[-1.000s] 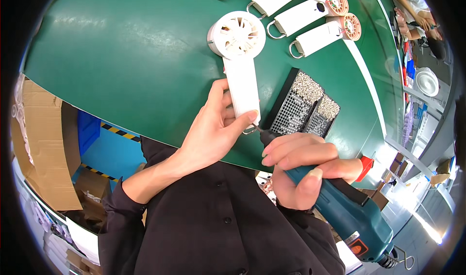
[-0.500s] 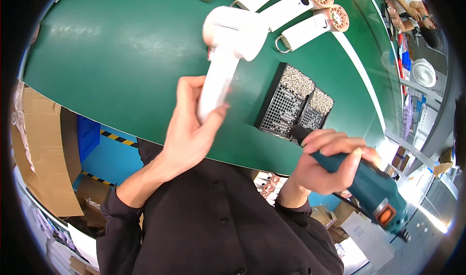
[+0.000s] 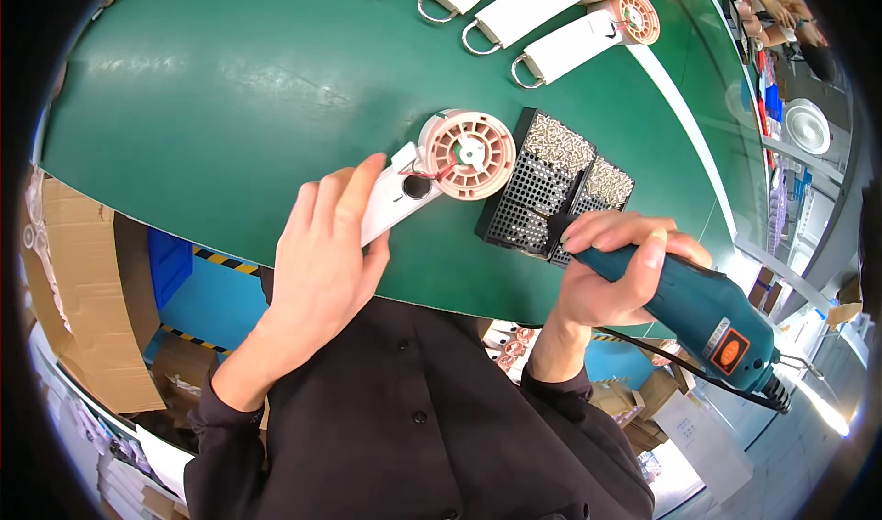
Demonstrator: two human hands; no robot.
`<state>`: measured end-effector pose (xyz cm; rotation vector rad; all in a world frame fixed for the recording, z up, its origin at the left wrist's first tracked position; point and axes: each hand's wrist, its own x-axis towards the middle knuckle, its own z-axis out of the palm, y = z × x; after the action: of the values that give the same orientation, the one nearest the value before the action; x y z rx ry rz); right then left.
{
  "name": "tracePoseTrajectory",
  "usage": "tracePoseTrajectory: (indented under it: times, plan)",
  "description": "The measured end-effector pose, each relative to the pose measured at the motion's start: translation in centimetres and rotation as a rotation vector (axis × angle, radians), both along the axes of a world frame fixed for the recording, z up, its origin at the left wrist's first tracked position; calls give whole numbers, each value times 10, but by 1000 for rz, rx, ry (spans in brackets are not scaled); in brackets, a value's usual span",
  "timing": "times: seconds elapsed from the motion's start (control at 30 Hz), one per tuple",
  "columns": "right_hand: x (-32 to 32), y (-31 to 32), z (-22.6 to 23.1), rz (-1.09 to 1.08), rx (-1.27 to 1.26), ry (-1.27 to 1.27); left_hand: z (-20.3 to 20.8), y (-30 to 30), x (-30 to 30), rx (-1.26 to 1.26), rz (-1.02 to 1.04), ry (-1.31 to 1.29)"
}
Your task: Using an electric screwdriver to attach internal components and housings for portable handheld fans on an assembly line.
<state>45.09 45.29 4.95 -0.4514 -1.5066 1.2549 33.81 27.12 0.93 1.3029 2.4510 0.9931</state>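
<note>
My left hand [image 3: 322, 249] is closed around the white handle of a handheld fan [image 3: 397, 198], just above the green table. The fan's round pink slotted head [image 3: 469, 154] faces up, with thin red wires at its neck and a black oval on the handle. In my right hand [image 3: 625, 267] is a teal electric screwdriver [image 3: 703, 313], tilted, its cord running from the rear end. Its dark tip reaches the near edge of a black screw tray [image 3: 537, 194]; whether it touches a screw I cannot tell. Loose screws [image 3: 560, 143] heap at the tray's far side.
Several similar white fans [image 3: 574, 47] with metal loops lie in a row along the far side of the green table [image 3: 230, 125]. At the left stands a cardboard box [image 3: 83, 281] near a blue bin [image 3: 168, 263]. Another person's arm [image 3: 767, 1] shows at the far right.
The fan has come down nearer to me and turned over, so its slotted pink side now faces up. My right hand keeps the screwdriver at the tray, shifted only slightly.
</note>
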Motion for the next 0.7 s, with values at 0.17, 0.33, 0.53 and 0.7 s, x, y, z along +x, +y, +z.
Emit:
tracePoseTrajectory:
  times: [0.17, 0.33, 0.53, 0.7]
  plan:
    - [-1, -1, 2, 14, 17, 4, 15, 9, -7, -158, -157, -16]
    - [2, -8, 25, -11, 15, 52, 22, 5, -6, -187, -252, 2]
    - [-11, -27, 47, 147, 55, 108, 22, -2, 3, -180, -269, -24]
    - [-11, -31, 52, 361, -10, -34, 18, -3, 3, -134, -264, -18]
